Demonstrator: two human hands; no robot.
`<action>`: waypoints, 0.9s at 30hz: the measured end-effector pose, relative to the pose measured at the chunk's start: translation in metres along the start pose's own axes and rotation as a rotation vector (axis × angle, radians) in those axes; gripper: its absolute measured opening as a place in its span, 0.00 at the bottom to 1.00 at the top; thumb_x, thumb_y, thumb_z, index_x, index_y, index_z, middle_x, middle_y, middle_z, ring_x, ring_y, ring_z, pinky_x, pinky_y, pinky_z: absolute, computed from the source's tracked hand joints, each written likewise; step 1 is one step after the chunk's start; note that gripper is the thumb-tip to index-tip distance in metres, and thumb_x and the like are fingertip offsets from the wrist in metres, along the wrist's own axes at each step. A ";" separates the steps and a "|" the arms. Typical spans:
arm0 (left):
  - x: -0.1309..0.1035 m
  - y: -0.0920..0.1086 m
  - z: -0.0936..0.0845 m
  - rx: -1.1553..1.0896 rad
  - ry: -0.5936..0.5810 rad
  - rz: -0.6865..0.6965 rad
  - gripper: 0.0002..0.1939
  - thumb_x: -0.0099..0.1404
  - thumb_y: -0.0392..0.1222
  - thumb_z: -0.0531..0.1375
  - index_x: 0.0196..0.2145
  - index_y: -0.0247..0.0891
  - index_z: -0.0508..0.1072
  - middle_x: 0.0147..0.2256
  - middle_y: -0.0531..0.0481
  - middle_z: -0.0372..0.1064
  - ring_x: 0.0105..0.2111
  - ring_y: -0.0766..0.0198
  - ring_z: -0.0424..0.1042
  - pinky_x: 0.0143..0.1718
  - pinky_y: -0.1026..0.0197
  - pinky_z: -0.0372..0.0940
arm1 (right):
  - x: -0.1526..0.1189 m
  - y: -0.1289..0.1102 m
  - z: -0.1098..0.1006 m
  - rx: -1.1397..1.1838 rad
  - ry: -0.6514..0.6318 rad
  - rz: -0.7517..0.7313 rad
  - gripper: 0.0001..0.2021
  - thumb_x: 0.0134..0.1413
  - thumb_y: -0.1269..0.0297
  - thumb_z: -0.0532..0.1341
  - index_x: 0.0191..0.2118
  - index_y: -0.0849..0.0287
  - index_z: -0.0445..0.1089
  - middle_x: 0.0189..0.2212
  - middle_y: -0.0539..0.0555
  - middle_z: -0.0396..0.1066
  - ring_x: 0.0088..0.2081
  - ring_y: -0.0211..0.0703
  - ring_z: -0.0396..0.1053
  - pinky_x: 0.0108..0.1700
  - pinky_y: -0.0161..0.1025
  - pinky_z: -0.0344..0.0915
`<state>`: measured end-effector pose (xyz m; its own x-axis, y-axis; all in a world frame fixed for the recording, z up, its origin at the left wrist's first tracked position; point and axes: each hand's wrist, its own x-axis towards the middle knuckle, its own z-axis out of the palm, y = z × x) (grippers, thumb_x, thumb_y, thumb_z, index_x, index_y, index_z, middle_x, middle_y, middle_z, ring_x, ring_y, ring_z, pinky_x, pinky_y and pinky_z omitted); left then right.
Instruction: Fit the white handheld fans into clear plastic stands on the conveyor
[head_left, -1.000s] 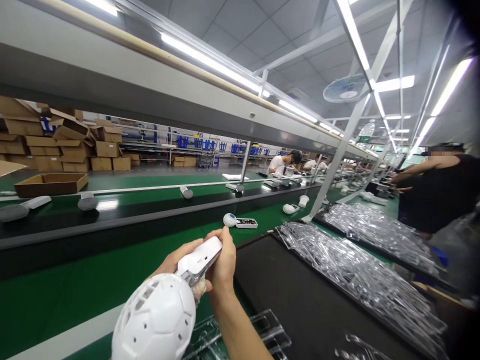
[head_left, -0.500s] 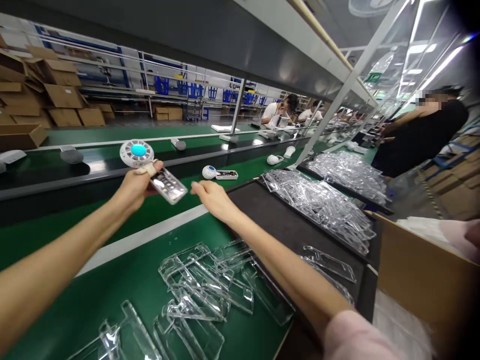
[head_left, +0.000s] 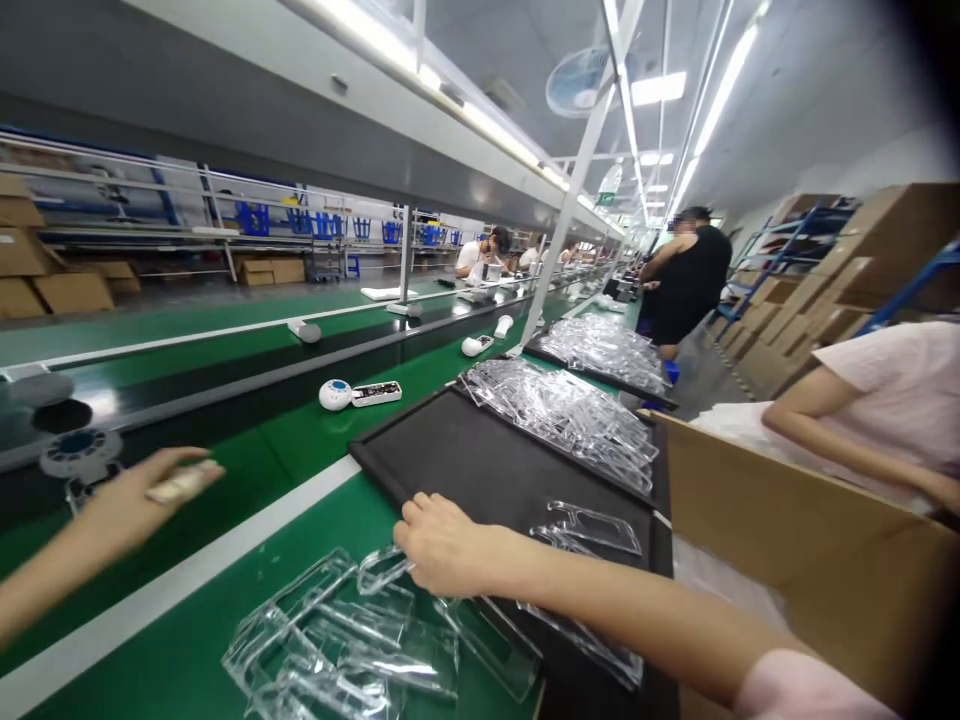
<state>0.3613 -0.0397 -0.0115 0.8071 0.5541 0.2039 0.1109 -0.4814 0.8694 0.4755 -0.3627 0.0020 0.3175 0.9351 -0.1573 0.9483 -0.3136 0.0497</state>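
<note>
My left hand (head_left: 139, 505) is at the left with fingers apart, a pale cover on one finger, and nothing gripped. Just beyond it a white round-headed device (head_left: 81, 455) with a ring of dark keys is blurred over the dark belt. My right hand (head_left: 446, 545) has its fingers curled round a clear plastic cover (head_left: 381, 572), its fingertips hidden. Below that hand, more clear plastic covers (head_left: 337, 640) lie in a loose pile on the green surface. Another white device (head_left: 352, 393), its narrow handle showing inner parts, rests on the green strip ahead.
A black tray (head_left: 450, 440) stands right of centre, heaped with clear covers (head_left: 562, 420) at its far end. A cardboard box (head_left: 795, 530) is at the right, beside a person in pink (head_left: 900, 400). A slanted post (head_left: 559, 250) rises behind the trays.
My left hand has moved left and released the white device, which now sits beyond it. My right hand has come back to the pile and closed on a clear plastic cover. The view has turned right.
</note>
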 end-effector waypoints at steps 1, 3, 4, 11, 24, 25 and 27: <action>-0.012 0.009 0.014 0.094 -0.090 -0.023 0.16 0.48 0.54 0.69 0.34 0.47 0.79 0.30 0.55 0.78 0.30 0.55 0.75 0.25 0.66 0.64 | 0.002 -0.001 -0.001 0.017 0.013 0.044 0.07 0.51 0.71 0.63 0.38 0.64 0.71 0.36 0.60 0.73 0.38 0.50 0.69 0.39 0.42 0.66; -0.039 0.027 0.042 0.195 -0.289 -0.041 0.19 0.49 0.55 0.68 0.39 0.49 0.79 0.34 0.51 0.78 0.34 0.51 0.76 0.29 0.64 0.65 | 0.002 -0.001 -0.004 0.053 0.074 0.135 0.09 0.53 0.74 0.60 0.42 0.63 0.69 0.36 0.60 0.74 0.37 0.50 0.70 0.38 0.42 0.66; -0.051 0.034 0.053 0.211 -0.356 -0.032 0.20 0.50 0.56 0.67 0.41 0.49 0.79 0.34 0.50 0.78 0.34 0.51 0.76 0.30 0.63 0.64 | 0.001 -0.002 -0.004 0.067 0.108 0.169 0.11 0.55 0.74 0.57 0.45 0.63 0.68 0.37 0.61 0.73 0.38 0.51 0.70 0.38 0.43 0.66; -0.087 0.059 0.071 0.407 -0.520 0.056 0.23 0.49 0.54 0.65 0.43 0.44 0.78 0.39 0.44 0.75 0.39 0.47 0.73 0.37 0.59 0.63 | 0.012 -0.016 0.007 0.180 0.157 0.292 0.18 0.59 0.70 0.57 0.54 0.65 0.62 0.48 0.68 0.68 0.50 0.58 0.66 0.49 0.51 0.63; -0.040 0.036 0.013 0.165 -0.569 -0.243 0.32 0.53 0.60 0.63 0.49 0.36 0.71 0.42 0.40 0.72 0.37 0.54 0.73 0.32 0.60 0.67 | 0.016 -0.019 -0.003 0.629 0.151 0.416 0.26 0.64 0.56 0.45 0.61 0.65 0.58 0.51 0.63 0.67 0.56 0.51 0.63 0.57 0.45 0.57; -0.023 0.032 0.018 0.039 -0.426 -0.334 0.35 0.52 0.61 0.63 0.51 0.35 0.69 0.42 0.38 0.71 0.34 0.54 0.74 0.29 0.60 0.68 | 0.014 -0.019 -0.005 0.644 0.149 0.420 0.26 0.64 0.55 0.45 0.62 0.65 0.57 0.53 0.63 0.66 0.57 0.51 0.62 0.58 0.45 0.56; 0.012 0.025 0.032 -0.159 -0.211 -0.489 0.40 0.53 0.62 0.64 0.55 0.34 0.64 0.45 0.34 0.69 0.30 0.54 0.74 0.26 0.58 0.69 | 0.009 -0.018 -0.008 0.690 0.131 0.434 0.28 0.64 0.54 0.46 0.64 0.64 0.55 0.58 0.63 0.63 0.61 0.52 0.58 0.62 0.47 0.52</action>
<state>0.3920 -0.0666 -0.0020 0.7840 0.5316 -0.3206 0.4257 -0.0846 0.9009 0.4616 -0.3471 0.0074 0.6932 0.7060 -0.1449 0.5400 -0.6419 -0.5444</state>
